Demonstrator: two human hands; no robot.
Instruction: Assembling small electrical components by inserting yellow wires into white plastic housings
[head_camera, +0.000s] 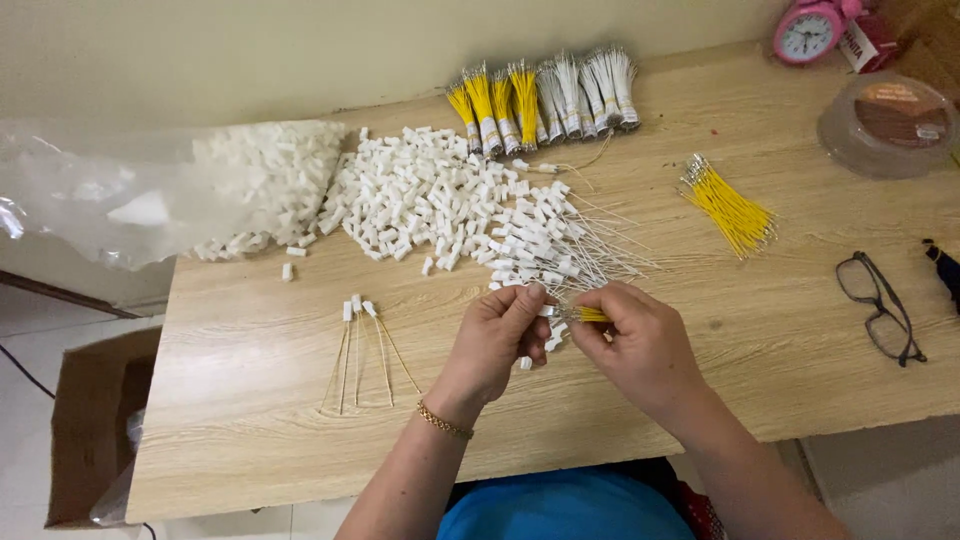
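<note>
My left hand (497, 335) pinches a small white plastic connector (546, 311) at the table's middle. My right hand (640, 340) holds a thin yellow wire (590, 314) with its end at that connector. Just beyond the hands lies a heap of white connectors with white wires fitted (545, 245). A larger pile of loose white connectors (410, 195) spreads behind it. To my left lie several finished pieces with yellow wires (365, 350).
Bundles of yellow and white wires (545, 95) line the far edge of the wooden table (250, 420). A loose yellow wire bunch (730, 212), black glasses (885, 305), a round lidded container (890, 125), a pink clock (808, 32), a plastic bag of connectors (150, 195), a cardboard box (85, 430).
</note>
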